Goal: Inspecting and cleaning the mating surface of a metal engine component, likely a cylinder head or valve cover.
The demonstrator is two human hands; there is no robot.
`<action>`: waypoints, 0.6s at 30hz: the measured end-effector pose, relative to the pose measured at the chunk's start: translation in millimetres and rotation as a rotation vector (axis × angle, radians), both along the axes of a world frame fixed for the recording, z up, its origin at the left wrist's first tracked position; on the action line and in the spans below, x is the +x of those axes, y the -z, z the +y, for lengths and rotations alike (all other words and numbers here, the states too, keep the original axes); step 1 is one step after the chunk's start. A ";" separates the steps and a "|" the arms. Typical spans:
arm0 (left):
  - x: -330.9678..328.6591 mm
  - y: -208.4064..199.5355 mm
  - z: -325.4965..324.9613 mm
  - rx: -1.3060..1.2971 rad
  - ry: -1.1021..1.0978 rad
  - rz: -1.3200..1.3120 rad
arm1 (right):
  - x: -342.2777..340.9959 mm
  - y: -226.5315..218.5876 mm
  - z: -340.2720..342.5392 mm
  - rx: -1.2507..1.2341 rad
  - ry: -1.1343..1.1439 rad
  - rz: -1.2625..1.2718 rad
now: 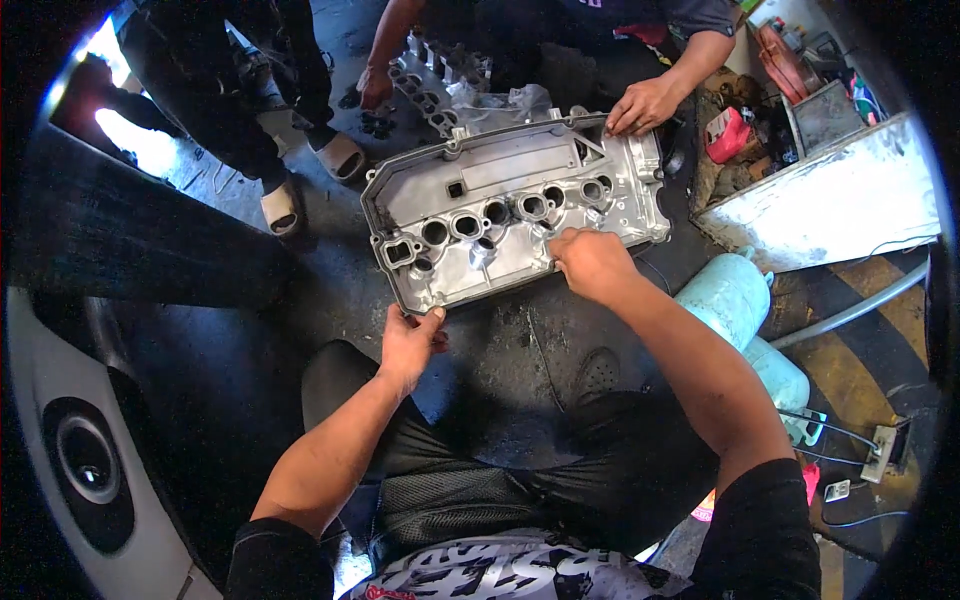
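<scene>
A silver metal engine valve cover is held up at a slant in front of me, its hollow inner side with several round openings facing me. My left hand grips its near left corner, thumb on the rim and fingers underneath. My right hand is closed at the near edge, right of the middle, with bent fingers against the metal; what the fingertips touch is partly hidden. Across from me, a co-worker's hand rests on the cover's far right corner.
Behind the cover lies another metal engine part beside clear plastic. The co-worker's other hand is near it. A person in sandals stands at far left. To the right are a white-sided box, a light-blue gas cylinder and cables.
</scene>
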State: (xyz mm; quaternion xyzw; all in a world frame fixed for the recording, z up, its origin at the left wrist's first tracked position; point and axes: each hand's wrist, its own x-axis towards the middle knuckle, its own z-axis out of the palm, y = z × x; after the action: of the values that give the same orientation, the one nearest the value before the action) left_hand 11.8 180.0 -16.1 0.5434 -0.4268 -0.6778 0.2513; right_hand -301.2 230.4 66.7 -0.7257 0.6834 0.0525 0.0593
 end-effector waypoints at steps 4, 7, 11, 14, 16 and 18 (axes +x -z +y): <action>-0.2 -0.8 0.1 0.009 0.018 0.019 | 0.9 6.9 -4.2 -0.011 -0.001 0.001; -2.0 -2.9 1.3 0.035 0.013 0.047 | -0.7 7.0 -4.0 0.024 0.069 -0.039; -2.4 -5.6 4.1 0.127 0.064 0.045 | 2.6 3.3 -5.2 0.054 0.143 -0.063; 5.0 2.9 16.7 0.119 0.259 -0.002 | 6.0 -0.5 -8.1 0.070 0.164 -0.089; 1.5 2.0 22.5 0.042 0.423 -0.051 | 2.2 0.9 -7.0 0.036 0.103 -0.050; -19.2 -35.6 29.9 -0.839 0.641 -0.329 | -3.0 1.1 -1.9 0.039 0.089 -0.048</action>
State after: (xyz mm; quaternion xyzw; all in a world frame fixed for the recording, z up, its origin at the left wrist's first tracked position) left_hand -7.4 209.9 19.5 0.3382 -0.8380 -0.3983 0.1573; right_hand -304.2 228.5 65.6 -0.6945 0.7121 0.0457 0.0918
